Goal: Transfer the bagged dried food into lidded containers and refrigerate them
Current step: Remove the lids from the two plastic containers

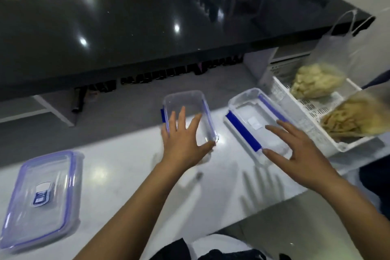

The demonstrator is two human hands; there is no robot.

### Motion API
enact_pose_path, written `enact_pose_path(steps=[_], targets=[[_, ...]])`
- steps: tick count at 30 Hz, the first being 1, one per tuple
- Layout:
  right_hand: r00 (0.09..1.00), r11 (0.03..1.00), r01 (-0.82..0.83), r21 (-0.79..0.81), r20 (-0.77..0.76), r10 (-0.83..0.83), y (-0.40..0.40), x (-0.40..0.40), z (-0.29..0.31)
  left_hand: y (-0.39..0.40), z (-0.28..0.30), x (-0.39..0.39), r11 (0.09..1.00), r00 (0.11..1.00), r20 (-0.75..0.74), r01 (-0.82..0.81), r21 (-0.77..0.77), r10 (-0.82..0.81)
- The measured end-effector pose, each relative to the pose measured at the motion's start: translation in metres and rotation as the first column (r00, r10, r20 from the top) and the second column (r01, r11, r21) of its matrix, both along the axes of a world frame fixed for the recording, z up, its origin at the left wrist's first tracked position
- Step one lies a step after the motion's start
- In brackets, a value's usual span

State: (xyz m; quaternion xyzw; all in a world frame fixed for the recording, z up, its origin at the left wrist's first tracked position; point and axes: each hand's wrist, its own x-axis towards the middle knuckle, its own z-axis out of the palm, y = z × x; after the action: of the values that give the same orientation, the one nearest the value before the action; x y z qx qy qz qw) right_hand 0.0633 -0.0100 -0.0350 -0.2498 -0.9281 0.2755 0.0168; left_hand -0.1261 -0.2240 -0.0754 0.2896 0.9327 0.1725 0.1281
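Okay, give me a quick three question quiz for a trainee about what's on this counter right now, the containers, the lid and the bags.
1. True or false: the open container under the left hand already holds dried food.
2. Where do the bags of dried food sit? A) white basket B) black counter C) inside a container
3. Fill in: the loose lid lies to the ___ of both hands.

Key: 1 false, it looks empty. 2 A, the white basket beside the right hand. 3 left.
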Motion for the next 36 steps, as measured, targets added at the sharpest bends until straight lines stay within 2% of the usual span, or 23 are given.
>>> enact_pose_path(steps=[4,7,10,14,19,28,36], targets=[[0.970,0.946,-0.229,0.230,0.138,0.201,0.059,-0.022,-0.021,0.046,-0.024,-0.013,0.986,0.996,-0.038,-0.088,-0.144,0.083],[0.939,0.908,-0.315,0.275,0.232,0.255,0.088,-0.047,-0.048,0.051,-0.041,-0.010,0.971,0.988,-0.082,-0.148,-0.187,0.134],[0.920,0.891,-0.346,0.294,0.295,0.259,0.090,-0.066,-0.074,0.047,-0.046,-0.005,0.958,0.975,-0.077,-0.218,-0.188,0.207],[0.961,0.879,-0.249,0.407,0.214,0.173,0.073,-0.080,-0.092,0.028,-0.046,0.015,0.946,0.959,-0.066,-0.284,-0.157,0.277],[0.972,0.887,-0.194,0.420,0.202,0.117,0.060,-0.097,-0.099,0.006,-0.049,0.047,0.903,0.936,-0.076,-0.353,-0.245,0.345],[0.964,0.906,-0.212,0.367,0.232,0.132,0.055,-0.101,-0.092,-0.003,-0.045,0.044,0.888,0.927,-0.078,-0.375,-0.267,0.368],[0.965,0.927,-0.213,0.310,0.215,0.150,0.053,-0.087,-0.083,-0.018,-0.042,0.031,0.897,0.924,-0.080,-0.383,-0.219,0.374]])
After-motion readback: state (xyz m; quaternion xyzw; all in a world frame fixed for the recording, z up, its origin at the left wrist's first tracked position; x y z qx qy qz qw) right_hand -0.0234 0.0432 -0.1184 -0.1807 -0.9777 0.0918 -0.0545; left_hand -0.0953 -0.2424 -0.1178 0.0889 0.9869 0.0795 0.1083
